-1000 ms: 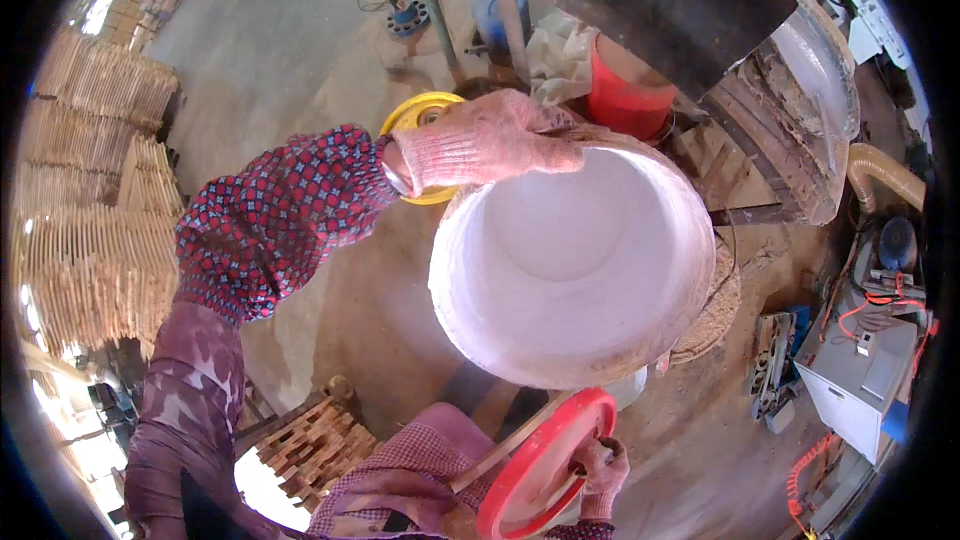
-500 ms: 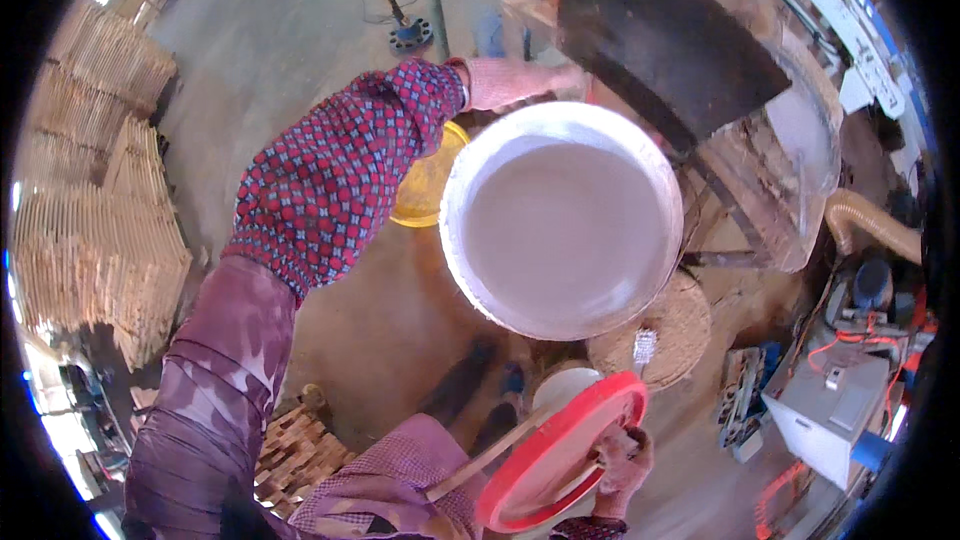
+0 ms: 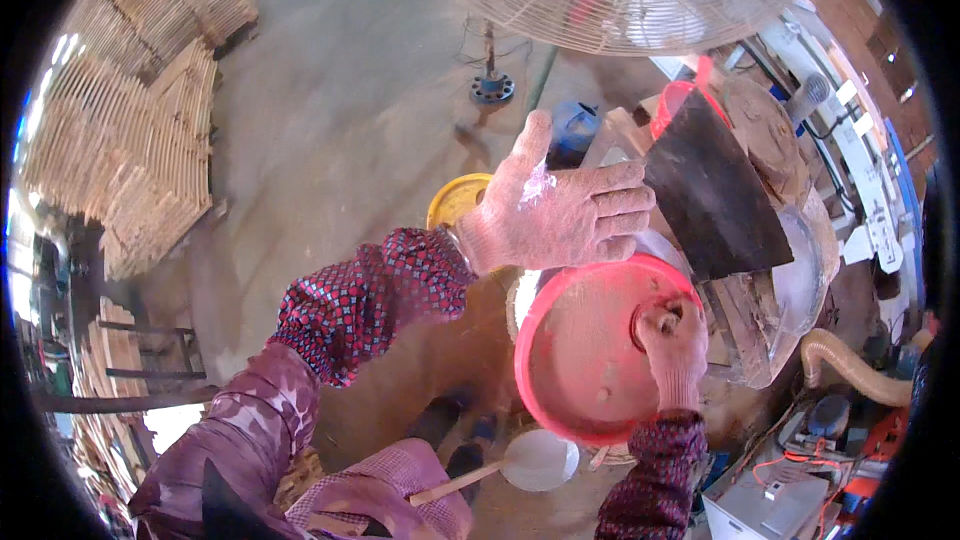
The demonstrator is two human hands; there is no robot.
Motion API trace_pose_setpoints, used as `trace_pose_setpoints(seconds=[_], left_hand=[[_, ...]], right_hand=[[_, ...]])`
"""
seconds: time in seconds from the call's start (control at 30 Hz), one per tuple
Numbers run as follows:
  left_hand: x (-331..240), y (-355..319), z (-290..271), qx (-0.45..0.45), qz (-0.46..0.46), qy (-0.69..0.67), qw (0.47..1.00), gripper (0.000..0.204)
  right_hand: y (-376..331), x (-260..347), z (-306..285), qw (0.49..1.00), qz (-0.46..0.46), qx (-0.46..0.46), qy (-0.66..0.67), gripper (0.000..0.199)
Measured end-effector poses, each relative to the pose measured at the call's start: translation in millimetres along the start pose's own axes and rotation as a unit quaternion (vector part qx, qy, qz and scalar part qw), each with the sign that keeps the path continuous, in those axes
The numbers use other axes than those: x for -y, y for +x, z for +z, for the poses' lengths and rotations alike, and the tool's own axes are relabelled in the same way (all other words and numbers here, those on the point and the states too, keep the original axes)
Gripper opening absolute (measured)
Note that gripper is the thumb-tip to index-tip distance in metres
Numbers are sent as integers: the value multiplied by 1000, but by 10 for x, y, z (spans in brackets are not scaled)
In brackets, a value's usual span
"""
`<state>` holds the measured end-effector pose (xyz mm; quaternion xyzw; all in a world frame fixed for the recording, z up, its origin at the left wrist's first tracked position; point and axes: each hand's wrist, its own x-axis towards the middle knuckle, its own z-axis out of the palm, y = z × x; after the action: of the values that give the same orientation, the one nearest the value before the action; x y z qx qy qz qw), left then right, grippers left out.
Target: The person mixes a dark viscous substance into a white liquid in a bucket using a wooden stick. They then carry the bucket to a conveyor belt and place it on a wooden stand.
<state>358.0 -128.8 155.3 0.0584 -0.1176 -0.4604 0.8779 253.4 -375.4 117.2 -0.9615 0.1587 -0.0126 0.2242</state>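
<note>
Now, red lid [image 3: 575,370]: round, dust-filmed, thick-rimmed, held in front over a pale bucket [image 3: 521,302].
Left hand [image 3: 565,210]: palm up, thumb and fingers spread, knit glove [image 3: 490,232] smeared white.
Right hand [image 3: 672,338]: fingers curled onto the lid; fingertips unclear.
Bucket: nearly all hidden; whether the lid touches it, cannot tell.

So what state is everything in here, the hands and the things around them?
Left hand: gloved, open, smeared white
Right hand: gloved, closed on the red lid
Red lid: held, dusty; cannot tell whether seated
Caged fan: cannot tell whether spinning
Yellow round object: partly hidden
Wooden boards: stacked
Hose: bent
</note>
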Motion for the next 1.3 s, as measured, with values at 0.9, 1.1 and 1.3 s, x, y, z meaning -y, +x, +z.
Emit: trace_pose_setpoints(seconds=[0.9, 1.1, 1.3], left_hand=[[2659, -2123, -312, -426, -1, 314, 848, 65], [4081, -2342, -551, -405, -406, 593, 566, 88], [5647, -2530, -1526, -301, -560, 586, 501, 81]], right_hand=[[720, -395, 351, 879, -395, 7, -268, 21], [-806, -1071, 163, 979, -85, 35, 181, 48], [-3154, -3435, 1178, 866, 305, 226, 325, 37]])
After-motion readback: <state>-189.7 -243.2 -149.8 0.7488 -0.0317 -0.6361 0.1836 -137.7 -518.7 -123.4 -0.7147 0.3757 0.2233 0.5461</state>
